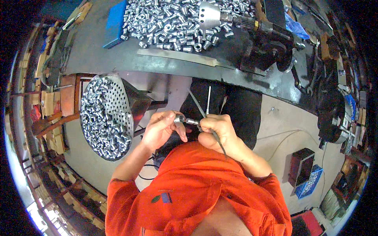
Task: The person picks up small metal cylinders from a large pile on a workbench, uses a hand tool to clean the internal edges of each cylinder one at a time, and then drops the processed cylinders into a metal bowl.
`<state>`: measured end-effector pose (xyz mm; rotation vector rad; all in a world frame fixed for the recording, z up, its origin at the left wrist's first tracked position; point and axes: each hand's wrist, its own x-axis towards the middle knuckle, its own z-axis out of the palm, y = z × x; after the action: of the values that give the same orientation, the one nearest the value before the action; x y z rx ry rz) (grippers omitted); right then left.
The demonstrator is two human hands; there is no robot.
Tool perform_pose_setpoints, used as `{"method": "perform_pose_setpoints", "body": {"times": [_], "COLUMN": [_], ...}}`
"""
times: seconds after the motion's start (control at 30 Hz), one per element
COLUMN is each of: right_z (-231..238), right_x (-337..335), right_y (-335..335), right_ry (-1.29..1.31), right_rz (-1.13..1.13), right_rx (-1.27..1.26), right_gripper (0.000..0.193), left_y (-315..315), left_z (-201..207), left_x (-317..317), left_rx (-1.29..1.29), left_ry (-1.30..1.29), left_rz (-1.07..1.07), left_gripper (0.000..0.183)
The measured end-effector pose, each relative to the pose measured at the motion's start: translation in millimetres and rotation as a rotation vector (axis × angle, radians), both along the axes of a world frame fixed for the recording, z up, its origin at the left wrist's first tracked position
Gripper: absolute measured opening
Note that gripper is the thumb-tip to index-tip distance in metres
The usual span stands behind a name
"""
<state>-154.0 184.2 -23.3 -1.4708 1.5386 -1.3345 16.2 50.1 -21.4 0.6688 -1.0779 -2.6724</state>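
In front of my body, my left hand (160,129) pinches a short, shiny metal bushing (179,118) between thumb and fingers. My right hand (217,131) is closed around a long, thin grey tool that looks like a file (199,105), its far end pointing up and left. From the same hand a small stepped metal pin (192,121) sticks out toward the bushing. Whether pin and bushing touch, I cannot tell. Beyond the right hand, a slim pale rod (208,99) shows against my dark trousers.
Left of me stands a perforated metal tray (118,94) heaped with bushings. On the dark workbench (90,51) lie a large pile of bushings (169,27), a blue bin (115,25) and a geared machine (271,47). A blue box of small parts (309,182) sits low at right.
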Motion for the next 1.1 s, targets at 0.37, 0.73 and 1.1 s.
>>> {"method": "perform_pose_setpoints", "body": {"times": [0.37,0.73,1.1], "right_z": [-13,23,20], "right_x": [5,-6,5], "right_y": [0,25,20], "right_ry": [-0.087,-0.13,-0.153], "right_rz": [0.043,0.162,0.193], "right_rx": [0.151,-0.192,-0.103], "right_gripper": [0.02,0.034,0.031], "left_y": [-11,-37,-37], "left_z": [19,-1,-3], "left_x": [-11,-9,-9], "left_rx": [-0.977,-1.522,-1.754], "left_ry": [-0.203,-0.359,-0.294], "left_rz": [-0.303,-0.021,-0.042], "left_gripper": [0.019,0.023,0.027]}}
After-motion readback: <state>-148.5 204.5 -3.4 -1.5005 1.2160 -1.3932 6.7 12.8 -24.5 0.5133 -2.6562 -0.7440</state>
